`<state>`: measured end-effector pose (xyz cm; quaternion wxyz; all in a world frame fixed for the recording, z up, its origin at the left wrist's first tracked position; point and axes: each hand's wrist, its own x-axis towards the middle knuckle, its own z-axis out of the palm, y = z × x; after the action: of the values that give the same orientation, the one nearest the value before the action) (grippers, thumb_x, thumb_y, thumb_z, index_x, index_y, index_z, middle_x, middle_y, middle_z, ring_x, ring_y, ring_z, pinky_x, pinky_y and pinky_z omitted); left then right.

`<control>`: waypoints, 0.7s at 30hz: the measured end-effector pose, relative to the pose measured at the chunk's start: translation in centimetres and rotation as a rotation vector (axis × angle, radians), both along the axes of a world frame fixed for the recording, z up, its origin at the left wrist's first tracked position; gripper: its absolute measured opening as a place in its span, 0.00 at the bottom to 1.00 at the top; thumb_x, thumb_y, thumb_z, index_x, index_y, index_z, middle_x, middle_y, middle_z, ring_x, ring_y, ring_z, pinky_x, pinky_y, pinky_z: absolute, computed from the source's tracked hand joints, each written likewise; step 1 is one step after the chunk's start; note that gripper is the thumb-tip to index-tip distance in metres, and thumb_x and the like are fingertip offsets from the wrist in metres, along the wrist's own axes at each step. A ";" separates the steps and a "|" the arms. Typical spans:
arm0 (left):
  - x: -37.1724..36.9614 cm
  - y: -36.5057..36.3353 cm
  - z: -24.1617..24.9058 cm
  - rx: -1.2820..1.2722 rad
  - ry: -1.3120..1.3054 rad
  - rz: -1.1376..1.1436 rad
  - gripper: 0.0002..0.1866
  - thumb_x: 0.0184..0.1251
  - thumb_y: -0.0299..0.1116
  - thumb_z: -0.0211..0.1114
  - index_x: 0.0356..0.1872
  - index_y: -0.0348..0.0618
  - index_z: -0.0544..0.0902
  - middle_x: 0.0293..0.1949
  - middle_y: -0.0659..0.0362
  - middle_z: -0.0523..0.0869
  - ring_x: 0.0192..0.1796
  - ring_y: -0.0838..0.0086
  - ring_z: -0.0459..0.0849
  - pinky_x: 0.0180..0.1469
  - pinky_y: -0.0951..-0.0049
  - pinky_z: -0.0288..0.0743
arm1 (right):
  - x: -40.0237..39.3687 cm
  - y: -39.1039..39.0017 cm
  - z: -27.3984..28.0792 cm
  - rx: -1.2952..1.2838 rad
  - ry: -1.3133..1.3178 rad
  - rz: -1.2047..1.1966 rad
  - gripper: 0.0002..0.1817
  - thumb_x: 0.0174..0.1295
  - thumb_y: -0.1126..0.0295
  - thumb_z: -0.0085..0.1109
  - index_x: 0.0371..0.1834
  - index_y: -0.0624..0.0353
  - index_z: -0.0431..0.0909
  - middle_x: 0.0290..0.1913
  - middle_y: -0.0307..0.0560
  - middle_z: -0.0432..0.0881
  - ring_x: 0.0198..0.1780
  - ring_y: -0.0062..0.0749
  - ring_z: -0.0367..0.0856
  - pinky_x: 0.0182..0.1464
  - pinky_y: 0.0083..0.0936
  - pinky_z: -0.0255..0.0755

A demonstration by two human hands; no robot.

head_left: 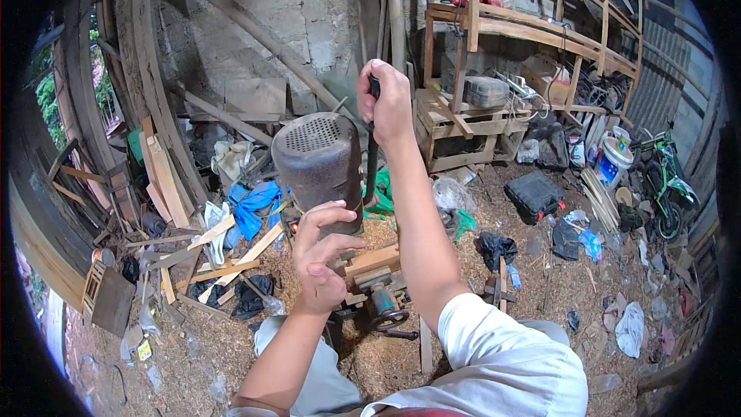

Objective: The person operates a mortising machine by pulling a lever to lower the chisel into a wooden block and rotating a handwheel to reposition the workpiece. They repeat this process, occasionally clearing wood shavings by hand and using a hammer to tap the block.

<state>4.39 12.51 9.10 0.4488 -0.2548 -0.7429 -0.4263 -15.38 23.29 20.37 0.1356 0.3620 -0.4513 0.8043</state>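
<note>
A machine with a dark, dusty motor housing (318,156), perforated on top, stands upright in front of me. My right hand (386,100) is raised beside it, fingers wrapped round the black grip of a long lever (373,162). Lower down, my left hand (318,259) holds nothing; its fingers are apart and curved, overlapping the housing's bottom edge in this view. Just beyond that hand lies a wood block (372,261) over a vise. The vise has a teal body (382,300) and a dark handwheel (390,320). The housing hides the working part of the machine.
Wood shavings and scraps cover the floor. Offcuts (220,251) and a blue plastic bag (253,207) lie at left. To the right are a black case (534,195), a wooden bench (463,135), a white bucket (614,161) and a small green bike (665,185).
</note>
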 end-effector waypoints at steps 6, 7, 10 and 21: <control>-0.1 -0.1 0.3 0.019 -0.017 0.035 0.53 0.81 0.70 0.19 0.27 0.39 0.88 0.50 0.47 0.87 0.63 0.49 0.82 0.70 0.49 0.69 | 0.3 0.1 -0.6 -0.050 0.030 0.021 0.22 0.79 0.59 0.44 0.26 0.58 0.72 0.18 0.35 0.67 0.16 0.18 0.63 0.18 0.21 0.53; -0.1 -0.2 0.4 0.019 -0.019 0.039 0.53 0.81 0.70 0.19 0.27 0.39 0.88 0.50 0.47 0.87 0.63 0.49 0.82 0.70 0.49 0.69 | 0.4 0.1 -0.6 -0.060 0.028 0.017 0.21 0.79 0.59 0.44 0.27 0.58 0.72 0.18 0.35 0.67 0.16 0.17 0.62 0.18 0.21 0.53; 0.2 -0.7 0.7 0.001 -0.032 0.068 0.54 0.81 0.70 0.18 0.28 0.39 0.88 0.49 0.46 0.87 0.62 0.50 0.82 0.70 0.49 0.69 | 0.7 0.2 -0.9 -0.080 0.030 0.020 0.21 0.80 0.58 0.45 0.28 0.58 0.73 0.19 0.35 0.68 0.16 0.16 0.62 0.19 0.20 0.53; 1.3 -3.1 1.0 -0.024 -0.115 0.019 0.55 0.80 0.71 0.17 0.31 0.39 0.90 0.50 0.43 0.88 0.59 0.46 0.84 0.66 0.46 0.74 | 2.1 1.2 -2.1 -0.082 0.118 0.045 0.22 0.80 0.56 0.48 0.28 0.58 0.73 0.22 0.34 0.68 0.20 0.14 0.63 0.21 0.18 0.54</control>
<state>5.69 9.41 10.09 0.4065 -0.2281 -0.7749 -0.4269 -13.24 24.51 18.32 0.1587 0.4129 -0.4008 0.8023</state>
